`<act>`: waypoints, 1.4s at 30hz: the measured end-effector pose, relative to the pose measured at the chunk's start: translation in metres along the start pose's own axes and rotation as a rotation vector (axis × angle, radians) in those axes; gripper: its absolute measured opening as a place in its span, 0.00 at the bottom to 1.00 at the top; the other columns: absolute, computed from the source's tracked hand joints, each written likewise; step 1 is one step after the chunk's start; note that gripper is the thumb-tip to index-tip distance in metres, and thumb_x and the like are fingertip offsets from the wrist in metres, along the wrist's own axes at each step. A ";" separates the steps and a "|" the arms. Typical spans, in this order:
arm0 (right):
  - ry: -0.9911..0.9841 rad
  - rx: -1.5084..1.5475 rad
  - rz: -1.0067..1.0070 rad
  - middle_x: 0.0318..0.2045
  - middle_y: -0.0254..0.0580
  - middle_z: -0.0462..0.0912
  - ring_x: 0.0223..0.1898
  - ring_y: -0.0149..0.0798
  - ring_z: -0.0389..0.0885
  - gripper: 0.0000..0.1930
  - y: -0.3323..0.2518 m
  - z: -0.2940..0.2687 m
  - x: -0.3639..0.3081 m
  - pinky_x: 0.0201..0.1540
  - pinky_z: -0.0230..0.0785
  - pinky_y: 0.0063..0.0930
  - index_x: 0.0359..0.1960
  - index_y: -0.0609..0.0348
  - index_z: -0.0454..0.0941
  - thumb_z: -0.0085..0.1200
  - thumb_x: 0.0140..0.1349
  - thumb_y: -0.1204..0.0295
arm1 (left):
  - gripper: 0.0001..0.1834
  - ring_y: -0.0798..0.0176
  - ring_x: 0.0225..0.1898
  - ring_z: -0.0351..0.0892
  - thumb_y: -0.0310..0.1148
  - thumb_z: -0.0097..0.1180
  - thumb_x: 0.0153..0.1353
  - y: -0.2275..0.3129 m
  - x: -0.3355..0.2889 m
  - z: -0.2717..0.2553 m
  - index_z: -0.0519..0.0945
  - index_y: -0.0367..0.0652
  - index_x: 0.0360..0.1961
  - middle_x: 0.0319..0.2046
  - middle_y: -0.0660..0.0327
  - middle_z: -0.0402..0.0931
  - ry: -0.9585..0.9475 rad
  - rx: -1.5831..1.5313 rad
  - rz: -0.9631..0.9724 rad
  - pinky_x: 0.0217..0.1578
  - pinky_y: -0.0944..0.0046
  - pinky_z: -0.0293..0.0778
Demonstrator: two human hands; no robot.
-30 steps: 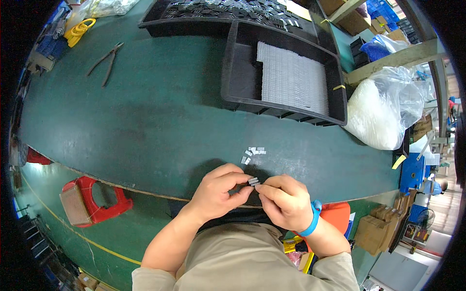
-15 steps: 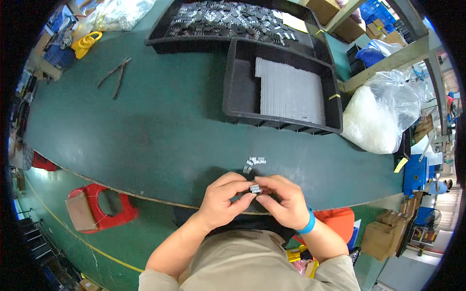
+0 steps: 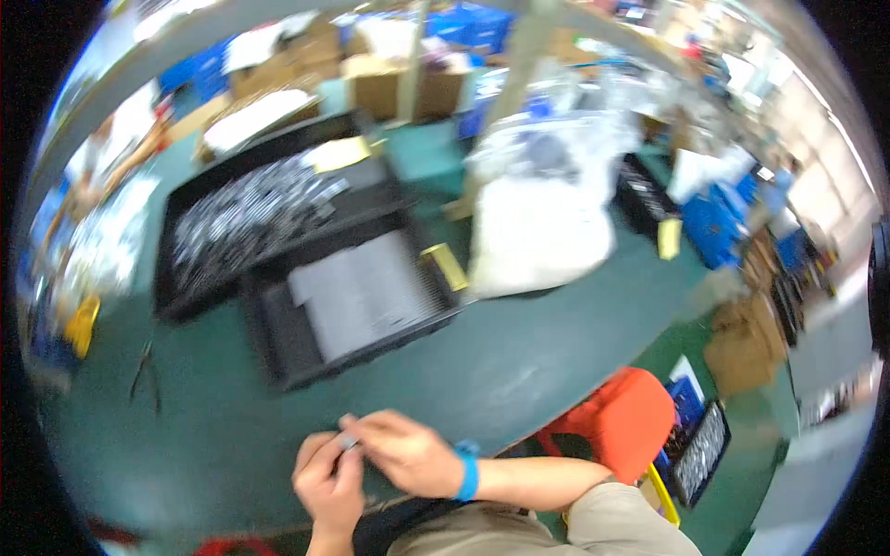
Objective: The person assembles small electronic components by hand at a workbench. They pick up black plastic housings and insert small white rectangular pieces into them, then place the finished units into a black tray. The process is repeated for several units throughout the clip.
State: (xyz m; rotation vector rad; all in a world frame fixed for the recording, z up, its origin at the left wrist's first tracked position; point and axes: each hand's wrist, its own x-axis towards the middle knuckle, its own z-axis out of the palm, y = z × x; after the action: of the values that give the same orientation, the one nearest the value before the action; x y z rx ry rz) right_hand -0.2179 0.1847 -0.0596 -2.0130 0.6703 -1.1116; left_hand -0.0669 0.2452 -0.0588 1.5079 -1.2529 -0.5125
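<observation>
Close together at the table's near edge, my left hand (image 3: 329,480) and my right hand (image 3: 410,454) meet on small silvery-grey block pieces (image 3: 349,441). Fingers of both hands are closed, pinching the pieces between the tips. Motion blur hides their exact shape and number. A blue band (image 3: 468,471) circles my right wrist. Beyond the hands sits a black tray (image 3: 275,357) with rows of thin whitish strips (image 3: 366,295). Behind it, another black tray (image 3: 167,278) holds many small dark and silvery parts (image 3: 250,218).
Pliers (image 3: 145,375) and a yellow ringed object (image 3: 83,326) lie on the green table at left. A clear bag of white material (image 3: 542,232) stands right of the trays. A red-orange chair (image 3: 630,422) is beside the table. Another person's arm (image 3: 139,156) shows far left.
My view has swung right, so the trays and hands appear further left. Both hands stay together on the small pieces. The loose pieces seen on the table before are no longer visible.
</observation>
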 end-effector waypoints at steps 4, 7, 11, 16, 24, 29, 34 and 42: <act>0.113 0.312 0.198 0.41 0.46 0.79 0.40 0.43 0.80 0.17 0.000 -0.016 -0.005 0.45 0.74 0.32 0.55 0.64 0.77 0.56 0.64 0.81 | 0.07 0.63 0.35 0.74 0.19 0.54 0.57 0.017 0.006 0.015 0.82 0.27 0.36 0.32 0.57 0.75 -0.048 0.008 0.041 0.34 0.64 0.68; 0.105 0.413 0.239 0.40 0.43 0.78 0.38 0.37 0.78 0.15 0.003 -0.021 -0.009 0.44 0.73 0.29 0.53 0.64 0.75 0.56 0.65 0.80 | 0.07 0.54 0.35 0.80 0.24 0.56 0.68 0.040 0.017 0.010 0.83 0.30 0.41 0.39 0.53 0.80 -0.198 0.077 0.158 0.38 0.60 0.77; 0.139 0.515 0.227 0.39 0.40 0.78 0.37 0.30 0.75 0.19 0.003 -0.028 -0.010 0.43 0.72 0.26 0.57 0.63 0.69 0.56 0.65 0.79 | 0.07 0.63 0.36 0.79 0.22 0.58 0.66 0.038 0.030 0.002 0.82 0.28 0.42 0.40 0.54 0.79 -0.382 0.080 0.195 0.36 0.65 0.76; 0.032 0.446 0.172 0.38 0.43 0.76 0.36 0.35 0.76 0.27 0.015 -0.037 -0.010 0.42 0.73 0.29 0.63 0.62 0.63 0.57 0.62 0.80 | 0.13 0.69 0.38 0.76 0.16 0.63 0.59 0.063 0.047 -0.004 0.81 0.31 0.46 0.46 0.58 0.75 -0.482 -0.070 0.017 0.35 0.70 0.73; -0.040 0.380 0.048 0.39 0.50 0.78 0.37 0.44 0.79 0.28 0.031 -0.051 -0.003 0.42 0.74 0.35 0.62 0.64 0.63 0.58 0.60 0.80 | 0.09 0.60 0.34 0.77 0.19 0.65 0.56 0.115 0.078 0.002 0.82 0.35 0.39 0.39 0.56 0.78 -0.687 0.231 0.226 0.35 0.65 0.74; -0.048 0.309 -0.032 0.42 0.45 0.80 0.38 0.39 0.81 0.23 0.014 -0.068 0.016 0.44 0.76 0.33 0.60 0.62 0.70 0.60 0.62 0.78 | 0.08 0.55 0.33 0.80 0.26 0.66 0.50 0.112 0.087 -0.003 0.82 0.38 0.33 0.33 0.55 0.79 -0.674 0.411 0.345 0.33 0.58 0.77; -0.047 0.198 0.068 0.46 0.50 0.81 0.43 0.41 0.83 0.28 0.019 -0.086 0.017 0.46 0.78 0.35 0.63 0.62 0.67 0.64 0.62 0.73 | 0.10 0.51 0.37 0.82 0.30 0.68 0.50 0.098 0.120 0.002 0.81 0.42 0.33 0.34 0.57 0.79 -0.767 0.382 0.484 0.36 0.55 0.81; -0.624 0.364 0.351 0.35 0.43 0.83 0.33 0.37 0.82 0.22 0.058 -0.073 -0.003 0.37 0.76 0.31 0.58 0.63 0.73 0.63 0.66 0.70 | 0.08 0.47 0.41 0.79 0.28 0.65 0.52 0.039 0.206 -0.036 0.79 0.39 0.32 0.34 0.54 0.76 -0.443 0.625 0.440 0.42 0.53 0.76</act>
State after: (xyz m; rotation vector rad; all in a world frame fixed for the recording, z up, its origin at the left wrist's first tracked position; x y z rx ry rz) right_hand -0.2876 0.1267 -0.0808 -1.7029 0.4270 -0.3303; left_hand 0.0196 0.0823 0.0475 1.5846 -2.1760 -0.1597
